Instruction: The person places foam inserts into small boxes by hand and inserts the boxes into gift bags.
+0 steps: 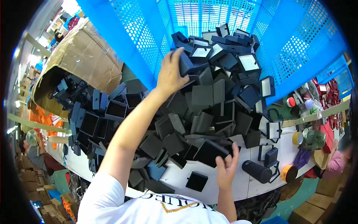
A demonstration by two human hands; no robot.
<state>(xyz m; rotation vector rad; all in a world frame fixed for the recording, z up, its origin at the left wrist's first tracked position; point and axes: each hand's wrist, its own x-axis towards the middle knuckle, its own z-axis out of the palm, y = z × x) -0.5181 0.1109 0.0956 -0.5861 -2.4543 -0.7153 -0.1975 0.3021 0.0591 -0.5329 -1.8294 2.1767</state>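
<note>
My left hand (170, 73) reaches to the near side of the blue crate, fingers and thumb around a dark navy box (185, 64). Lower down, my right hand (226, 168) has its thumb and fingers about the right end of a black open box (209, 152), which is tilted over the white table. Between my hands spreads a heap of dark foam pads (203, 96) mixed with open boxes. A small black box piece (197, 181) lies flat on the table close to me.
A tall blue perforated crate (305, 48) with many boxes (249, 62) leans toward me. On the left, a cardboard carton (85, 52) lies on its side beside more boxes. A black cylinder (257, 171), tape rolls (289, 173) and a small fan (314, 139) are at right, near another person (340, 158).
</note>
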